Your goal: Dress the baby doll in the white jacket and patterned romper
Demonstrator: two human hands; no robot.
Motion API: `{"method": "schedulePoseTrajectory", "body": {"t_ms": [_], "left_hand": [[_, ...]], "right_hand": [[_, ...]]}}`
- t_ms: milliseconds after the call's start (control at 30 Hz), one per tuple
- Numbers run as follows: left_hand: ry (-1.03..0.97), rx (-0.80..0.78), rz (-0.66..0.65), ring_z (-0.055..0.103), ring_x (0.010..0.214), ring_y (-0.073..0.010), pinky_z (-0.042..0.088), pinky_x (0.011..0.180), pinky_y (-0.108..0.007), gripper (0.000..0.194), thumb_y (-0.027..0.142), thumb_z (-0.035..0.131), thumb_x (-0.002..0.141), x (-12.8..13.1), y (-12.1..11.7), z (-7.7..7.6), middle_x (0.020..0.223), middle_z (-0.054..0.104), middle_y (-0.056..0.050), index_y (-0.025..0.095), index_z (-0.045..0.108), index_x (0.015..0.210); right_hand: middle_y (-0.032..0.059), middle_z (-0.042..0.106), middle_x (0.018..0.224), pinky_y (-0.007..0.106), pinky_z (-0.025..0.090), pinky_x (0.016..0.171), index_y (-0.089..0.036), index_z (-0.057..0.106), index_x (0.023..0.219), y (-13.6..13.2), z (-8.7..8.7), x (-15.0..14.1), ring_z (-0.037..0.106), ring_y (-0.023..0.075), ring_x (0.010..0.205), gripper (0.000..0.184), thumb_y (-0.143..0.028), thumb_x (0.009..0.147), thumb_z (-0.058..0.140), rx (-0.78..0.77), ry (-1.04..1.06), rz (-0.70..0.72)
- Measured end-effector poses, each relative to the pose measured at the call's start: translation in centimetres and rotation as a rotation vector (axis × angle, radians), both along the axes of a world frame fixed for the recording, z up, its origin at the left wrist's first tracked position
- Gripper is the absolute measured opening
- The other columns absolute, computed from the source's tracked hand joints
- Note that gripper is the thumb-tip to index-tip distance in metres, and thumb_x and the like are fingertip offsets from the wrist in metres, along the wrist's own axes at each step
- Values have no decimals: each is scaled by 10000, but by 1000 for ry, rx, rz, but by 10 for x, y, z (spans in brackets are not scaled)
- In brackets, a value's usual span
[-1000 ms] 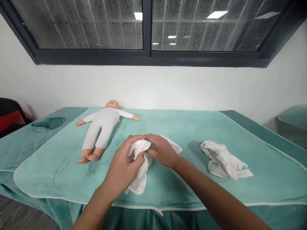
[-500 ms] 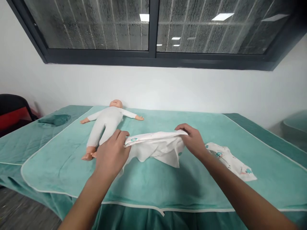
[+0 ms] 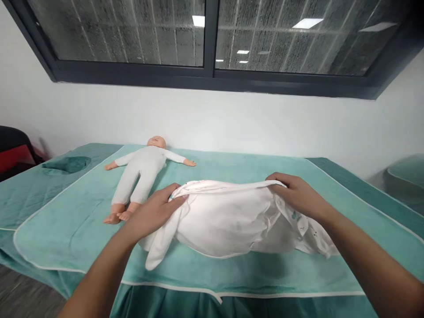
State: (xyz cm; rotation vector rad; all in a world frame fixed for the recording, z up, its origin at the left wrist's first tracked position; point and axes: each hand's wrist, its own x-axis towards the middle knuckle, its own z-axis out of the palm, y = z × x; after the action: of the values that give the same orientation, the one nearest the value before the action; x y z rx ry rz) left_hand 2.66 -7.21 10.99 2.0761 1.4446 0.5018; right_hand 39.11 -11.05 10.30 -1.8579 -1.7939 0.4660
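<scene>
White printed cloth garment: left hand, right hand pinch upper edge.
White-suited doll: beyond left hand, on mint plush blanket.

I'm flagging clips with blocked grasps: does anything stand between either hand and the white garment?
Nothing visible does. The left hand and right hand each grip the white garment directly, its upper edge held between them above the green mat. The doll lies beyond the left hand, not in between.

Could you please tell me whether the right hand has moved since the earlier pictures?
Yes, the right hand has moved to the right, judged against the window's central post.
</scene>
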Motion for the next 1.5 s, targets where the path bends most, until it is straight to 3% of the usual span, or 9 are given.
{"method": "schedulePoseTrajectory", "body": {"t_ms": [100,200,267,333,433,600,933,1267,1500], "left_hand": [[99,-22,-57,614,994,-254,467,844,-334,431,555,417,890,10,37,-16,1091,669,-50,219,619,1069],[309,100,210,609,1007,-291,469,844,-389,341,361,426,913,29,63,-46,1118,641,-136,149,576,1133],[372,385,290,555,1113,-307,439,919,-424,325,221,401,908,45,65,-70,1203,595,-166,132,549,1183],[318,495,131,545,1132,-260,421,976,-378,331,123,368,896,61,59,-95,1182,607,-131,148,566,1160],[266,371,-6,566,1123,-217,437,980,-336,366,48,374,855,82,52,-129,1145,635,-109,164,585,1130],[319,302,30,409,1350,-282,365,1090,-446,403,78,401,859,104,73,-161,1415,476,-196,102,541,1236],[255,297,277,457,1309,-306,391,1069,-436,508,185,324,938,120,130,-164,1399,488,-238,22,386,1415],[239,325,292,400,1349,-325,353,1105,-454,541,242,257,971,135,149,-178,1418,450,-275,-28,338,1434],[286,268,263,411,1349,-322,417,1053,-444,571,361,252,982,130,148,-172,1459,424,-240,34,360,1438]], "right_hand": [[38,688,988,259,433,677,-228,665,993,32,-14,-8,608,194,839,262,-292,857,450,-71,-252,-62],[125,638,1139,331,439,803,-165,612,1156,59,-44,-33,571,256,1010,334,-260,869,469,34,-447,-135],[158,585,1228,360,416,917,-129,586,1198,68,-71,-59,516,268,1119,347,-229,890,460,191,-483,-58],[136,577,1251,333,383,996,-132,568,1232,72,-101,-86,503,230,1153,353,-232,935,405,226,-396,58],[132,563,1306,321,340,1060,-117,519,1315,81,-141,-116,481,217,1220,420,-298,969,362,106,-320,19],[191,481,1402,408,289,1092,-59,445,1390,103,-164,-124,386,285,1326,479,-258,974,318,44,-378,-156],[135,450,1447,395,309,1075,-128,448,1401,143,-153,-96,399,271,1308,497,-96,929,298,169,-566,-124],[189,455,1421,362,282,1104,-52,431,1395,175,-174,-102,360,256,1354,526,-54,904,243,89,-403,-167],[184,463,1427,367,265,1129,-38,383,1430,180,-175,-90,375,250,1345,531,-302,981,280,81,-375,-104]]}}
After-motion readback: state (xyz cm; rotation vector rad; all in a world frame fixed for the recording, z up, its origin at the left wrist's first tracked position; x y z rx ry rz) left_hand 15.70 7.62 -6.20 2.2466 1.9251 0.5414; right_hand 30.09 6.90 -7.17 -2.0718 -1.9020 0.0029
